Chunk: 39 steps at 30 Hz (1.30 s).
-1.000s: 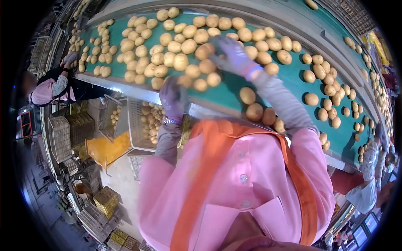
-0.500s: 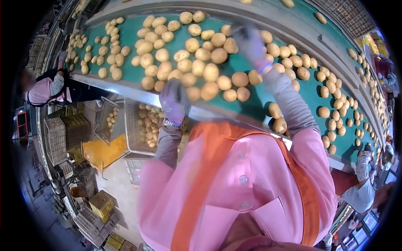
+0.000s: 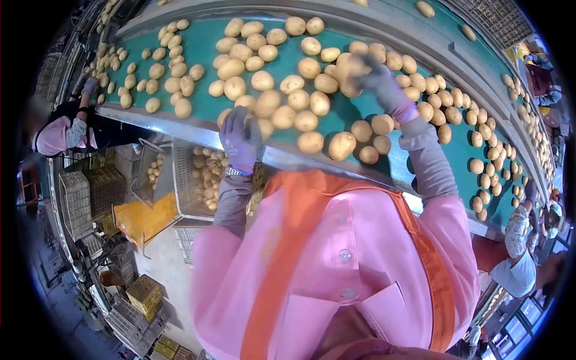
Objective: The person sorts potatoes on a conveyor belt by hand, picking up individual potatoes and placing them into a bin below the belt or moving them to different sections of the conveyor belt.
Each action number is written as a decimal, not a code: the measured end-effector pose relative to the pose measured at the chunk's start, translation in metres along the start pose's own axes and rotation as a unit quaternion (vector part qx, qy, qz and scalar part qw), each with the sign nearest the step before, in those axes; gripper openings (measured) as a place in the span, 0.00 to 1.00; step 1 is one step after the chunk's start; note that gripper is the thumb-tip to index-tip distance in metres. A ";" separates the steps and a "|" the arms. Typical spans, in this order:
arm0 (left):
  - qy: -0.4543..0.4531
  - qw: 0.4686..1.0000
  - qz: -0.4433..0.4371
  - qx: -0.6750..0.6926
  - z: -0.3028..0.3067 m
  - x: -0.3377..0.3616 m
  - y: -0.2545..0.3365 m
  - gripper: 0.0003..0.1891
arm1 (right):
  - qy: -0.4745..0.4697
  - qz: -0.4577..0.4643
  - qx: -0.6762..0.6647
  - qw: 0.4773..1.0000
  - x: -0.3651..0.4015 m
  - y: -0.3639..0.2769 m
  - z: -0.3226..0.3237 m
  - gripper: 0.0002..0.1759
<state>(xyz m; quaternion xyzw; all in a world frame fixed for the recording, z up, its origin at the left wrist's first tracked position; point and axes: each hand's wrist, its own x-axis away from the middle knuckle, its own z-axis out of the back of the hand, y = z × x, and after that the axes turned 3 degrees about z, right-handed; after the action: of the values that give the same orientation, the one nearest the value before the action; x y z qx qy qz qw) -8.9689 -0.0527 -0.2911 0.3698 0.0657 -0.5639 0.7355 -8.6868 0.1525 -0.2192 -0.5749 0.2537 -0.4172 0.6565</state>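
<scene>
Left co-worker [image 3: 57, 133]: placed by the near edge of the green belt [image 3: 203, 43], close to its left end; reaching over that edge, likely because of the wide belt.

Crates [image 3: 75, 204]: standing low, off the belt's near edge, maybe so as to be out of the way.

Orange panel [image 3: 141, 219]: tilted, just beside the grey bin [image 3: 182, 180]; can't tell what for.

Potatoes [image 3: 183, 108]: lying loose along the belt from left end to right end, some touching, some apart with green gaps; in one layer, likely so as to be easy to see and touch.

Inside the grey bin: more potatoes, down below the near edge; likely set there to be in easy reach.

Left hand [image 3: 240, 139]: gloved, back side up, at the near edge, just beside a few potatoes; fingers a little bent and close together. Can't tell about a grip, with palm hidden and blurry potatoes next to it. Maybe resting there for support.

Pink shirt [image 3: 345, 228]: close up to the near edge, likely to make far potatoes easier to reach.

Right hand [image 3: 383, 89]: gloved, stretched past the belt's middle toward the far edge; partly curled at a blurry potato [image 3: 348, 75], likely bent to fit a round shape. Can't tell whether gripped or only touched.

Right co-worker [image 3: 515, 277]: by the near edge, close to the right end, with arms toward the belt.
</scene>
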 end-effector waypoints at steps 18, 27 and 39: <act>-0.412 0.891 0.024 0.187 -0.044 -0.171 -0.063 0.29 | 0.089 0.011 0.012 0.996 -0.075 -0.007 -0.074 0.20; -0.416 0.905 -0.043 -0.072 -0.034 -0.172 -0.111 0.30 | -0.034 0.204 0.345 0.916 -0.035 0.014 -0.200 0.27; -0.347 0.830 -0.160 0.406 -0.118 -0.310 -0.233 0.21 | 0.082 -0.088 0.304 0.945 -0.076 -0.013 -0.316 0.38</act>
<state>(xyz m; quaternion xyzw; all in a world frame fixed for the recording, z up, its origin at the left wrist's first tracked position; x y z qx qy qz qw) -9.2463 0.2411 -0.3262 0.3991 -0.3709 -0.7408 0.3929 -8.9871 0.0444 -0.2839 -0.3323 0.1162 -0.5762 0.7376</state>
